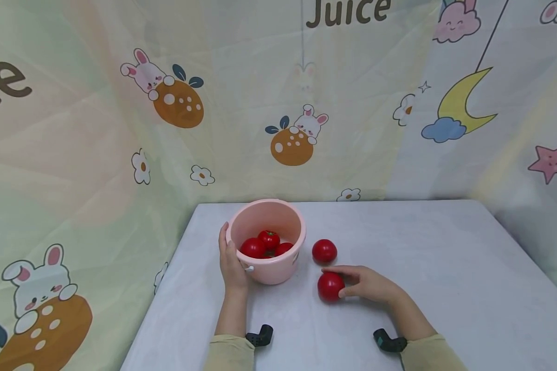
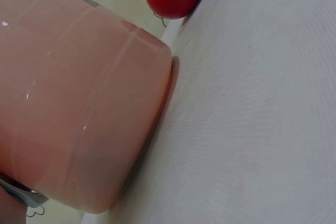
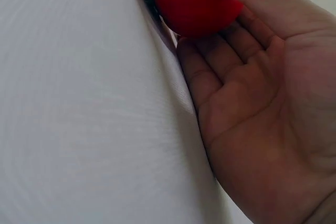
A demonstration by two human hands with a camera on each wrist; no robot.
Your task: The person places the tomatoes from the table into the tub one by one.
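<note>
A pink bucket (image 1: 274, 270) stands upright on the table with several red tomatoes (image 1: 252, 248) inside. My left hand (image 1: 234, 268) holds the bucket's left side, fingers along the outer wall and thumb just below the rim. The bucket's wall (image 2: 79, 93) fills much of the left wrist view. To the right of the bucket, my right hand (image 1: 369, 283) grips a tomato (image 1: 330, 287) on the table, thumb on the near side and fingers around the far side. The right wrist view shows this tomato (image 3: 189, 3) between thumb and fingers. Just behind it lies another tomato (image 1: 324, 251).
A white cloth covers the table (image 1: 445, 268). Printed fabric (image 1: 241, 103) with rabbits and flowers hangs behind and at the sides. A small white handle joint (image 1: 249, 268) sits on the bucket near the left thumb. Dark devices (image 1: 260, 336) are worn at both wrists.
</note>
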